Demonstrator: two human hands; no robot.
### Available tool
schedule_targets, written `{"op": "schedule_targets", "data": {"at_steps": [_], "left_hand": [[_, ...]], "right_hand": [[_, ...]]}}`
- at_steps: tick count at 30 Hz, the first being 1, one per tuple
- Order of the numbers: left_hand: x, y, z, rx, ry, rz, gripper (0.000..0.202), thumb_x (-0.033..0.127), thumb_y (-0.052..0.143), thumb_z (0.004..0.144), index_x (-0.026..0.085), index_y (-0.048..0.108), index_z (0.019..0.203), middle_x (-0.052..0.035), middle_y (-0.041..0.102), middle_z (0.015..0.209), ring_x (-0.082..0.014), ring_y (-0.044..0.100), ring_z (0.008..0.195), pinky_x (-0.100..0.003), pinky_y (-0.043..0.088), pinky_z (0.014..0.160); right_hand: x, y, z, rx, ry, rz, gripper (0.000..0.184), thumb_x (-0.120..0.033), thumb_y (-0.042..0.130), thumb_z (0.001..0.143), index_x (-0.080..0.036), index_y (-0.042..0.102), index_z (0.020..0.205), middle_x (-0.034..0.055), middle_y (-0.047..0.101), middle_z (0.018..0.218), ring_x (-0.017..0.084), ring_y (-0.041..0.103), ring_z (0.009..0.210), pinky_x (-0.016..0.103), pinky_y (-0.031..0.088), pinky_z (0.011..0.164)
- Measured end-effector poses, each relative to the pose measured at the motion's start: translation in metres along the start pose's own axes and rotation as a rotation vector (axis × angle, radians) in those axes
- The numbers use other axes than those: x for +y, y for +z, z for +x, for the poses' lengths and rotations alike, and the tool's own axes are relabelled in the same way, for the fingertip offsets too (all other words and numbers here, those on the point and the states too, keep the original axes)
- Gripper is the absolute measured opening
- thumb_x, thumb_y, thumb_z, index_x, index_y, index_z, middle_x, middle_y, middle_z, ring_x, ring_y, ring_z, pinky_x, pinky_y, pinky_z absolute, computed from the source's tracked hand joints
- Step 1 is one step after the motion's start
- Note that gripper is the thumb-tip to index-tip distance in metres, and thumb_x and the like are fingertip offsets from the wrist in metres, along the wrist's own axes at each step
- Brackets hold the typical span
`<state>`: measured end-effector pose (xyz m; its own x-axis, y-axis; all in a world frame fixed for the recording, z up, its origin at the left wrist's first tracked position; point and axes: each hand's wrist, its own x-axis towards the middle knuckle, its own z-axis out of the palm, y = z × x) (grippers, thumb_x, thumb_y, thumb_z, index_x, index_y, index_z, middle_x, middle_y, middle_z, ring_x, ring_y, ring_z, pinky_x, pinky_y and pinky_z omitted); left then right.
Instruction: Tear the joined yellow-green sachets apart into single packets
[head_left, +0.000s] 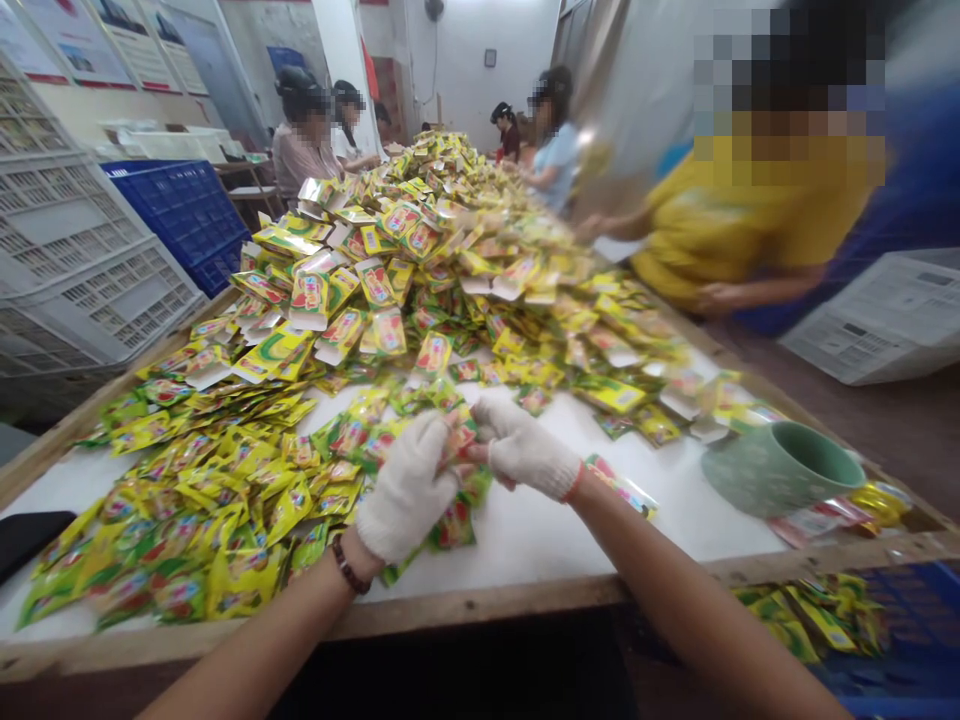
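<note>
Both hands wear white knit gloves and meet over the near middle of the table. My left hand [414, 485] is closed on a small packet [459, 432] printed in green, yellow and red. My right hand [525, 448] pinches the same packet from its right side; motion blur smears its edges. Beneath and behind my left hand lie loose packets [360, 425] of similar colours. A spread of yellow-green packets [247, 520] covers the table to the left. Beyond the hands rises a large heap of small yellow printed boxes [382, 285], several with flaps open.
A wood-edged white table [540, 560] holds a green tape roll [784, 468] at right and a dark flat object [30, 540] at left. A blue crate [915, 620] with packets stands below right. White crates [67, 220] flank the left. A yellow-shirted person [750, 220] works at right; others sit farther back.
</note>
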<state>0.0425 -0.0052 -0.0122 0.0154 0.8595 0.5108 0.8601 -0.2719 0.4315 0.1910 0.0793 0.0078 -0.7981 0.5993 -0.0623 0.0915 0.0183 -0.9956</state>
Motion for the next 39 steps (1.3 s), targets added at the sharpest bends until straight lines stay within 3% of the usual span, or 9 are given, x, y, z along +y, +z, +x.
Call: {"op": "schedule_targets", "data": {"at_steps": [4, 9, 13, 17, 19, 23, 29, 35, 39], "left_hand": [[0.018, -0.010, -0.012, -0.176, -0.321, -0.501, 0.029, 0.019, 0.052, 0.084, 0.022, 0.049, 0.112, -0.0041, 0.066, 0.097, -0.0200, 0.066, 0.092, -0.036, 0.055, 0.081], [0.031, 0.001, -0.041, -0.046, -0.654, -1.065, 0.033, 0.026, 0.065, 0.078, 0.022, 0.043, 0.102, -0.0042, 0.070, 0.094, -0.0189, 0.069, 0.084, -0.034, 0.058, 0.075], [0.031, 0.005, -0.053, -0.082, -0.612, -1.001, 0.027, 0.029, 0.065, 0.077, 0.020, 0.057, 0.102, -0.0056, 0.071, 0.101, -0.0199, 0.068, 0.091, -0.035, 0.056, 0.080], [0.028, -0.002, -0.047, -0.155, -0.566, -0.775, 0.015, 0.031, 0.065, 0.077, 0.018, 0.067, 0.083, -0.0034, 0.071, 0.085, -0.0198, 0.066, 0.083, -0.034, 0.055, 0.078], [0.029, -0.003, -0.042, -0.133, -0.634, -0.843, 0.019, 0.033, 0.066, 0.076, 0.017, 0.066, 0.086, -0.0042, 0.071, 0.085, -0.0197, 0.066, 0.083, -0.034, 0.055, 0.076], [0.030, 0.000, -0.040, -0.067, -0.718, -1.145, 0.045, 0.032, 0.071, 0.071, 0.020, 0.055, 0.110, -0.0050, 0.071, 0.095, -0.0193, 0.068, 0.083, -0.037, 0.056, 0.077], [0.032, -0.007, -0.047, -0.076, -0.469, -0.662, 0.011, 0.025, 0.061, 0.078, 0.019, 0.070, 0.081, -0.0030, 0.072, 0.082, -0.0177, 0.065, 0.079, -0.030, 0.053, 0.075], [0.033, -0.021, -0.032, -0.235, -0.583, -0.782, 0.020, 0.034, 0.065, 0.077, 0.016, 0.071, 0.081, -0.0044, 0.073, 0.079, -0.0178, 0.065, 0.073, -0.027, 0.053, 0.066], [0.029, -0.019, -0.034, -0.215, -0.549, -0.740, 0.018, 0.031, 0.063, 0.080, 0.015, 0.071, 0.082, -0.0043, 0.073, 0.077, -0.0171, 0.066, 0.072, -0.027, 0.054, 0.067]], "right_hand": [[-0.005, 0.004, -0.020, -0.108, -0.112, -0.017, 0.017, -0.018, 0.061, 0.072, -0.020, 0.058, 0.089, -0.0001, 0.064, 0.088, 0.014, 0.062, 0.076, 0.028, 0.054, 0.071], [0.006, 0.011, -0.056, 0.409, -0.061, -0.191, 0.011, -0.025, 0.060, 0.077, -0.020, 0.057, 0.087, -0.0019, 0.058, 0.071, 0.012, 0.053, 0.060, 0.026, 0.049, 0.059], [0.027, 0.021, -0.071, 0.402, 0.047, -0.034, 0.025, -0.032, 0.064, 0.076, -0.019, 0.062, 0.098, 0.0020, 0.065, 0.080, 0.016, 0.059, 0.071, 0.029, 0.051, 0.063], [0.036, 0.033, -0.071, 0.343, 0.058, 0.008, 0.025, -0.037, 0.063, 0.078, -0.017, 0.067, 0.093, 0.0060, 0.068, 0.092, 0.022, 0.062, 0.086, 0.036, 0.052, 0.078], [0.036, 0.037, -0.068, 0.329, 0.047, 0.030, 0.023, -0.038, 0.062, 0.080, -0.017, 0.066, 0.090, 0.0049, 0.067, 0.088, 0.022, 0.062, 0.084, 0.035, 0.052, 0.078], [0.033, 0.038, -0.063, 0.348, -0.019, 0.121, 0.036, -0.033, 0.062, 0.079, -0.021, 0.055, 0.112, -0.0006, 0.062, 0.080, 0.017, 0.061, 0.075, 0.030, 0.052, 0.070], [0.027, 0.030, -0.068, 0.273, -0.054, -0.149, 0.019, -0.036, 0.056, 0.085, -0.018, 0.061, 0.081, 0.0012, 0.061, 0.075, 0.017, 0.057, 0.073, 0.029, 0.049, 0.070], [0.010, 0.029, -0.067, 0.295, -0.046, -0.264, 0.018, -0.033, 0.055, 0.084, -0.017, 0.062, 0.077, -0.0008, 0.058, 0.068, 0.014, 0.053, 0.066, 0.024, 0.045, 0.059], [0.013, 0.026, -0.065, 0.283, -0.078, -0.297, 0.018, -0.029, 0.055, 0.085, -0.017, 0.064, 0.077, -0.0013, 0.059, 0.066, 0.013, 0.055, 0.064, 0.023, 0.047, 0.059]]}}
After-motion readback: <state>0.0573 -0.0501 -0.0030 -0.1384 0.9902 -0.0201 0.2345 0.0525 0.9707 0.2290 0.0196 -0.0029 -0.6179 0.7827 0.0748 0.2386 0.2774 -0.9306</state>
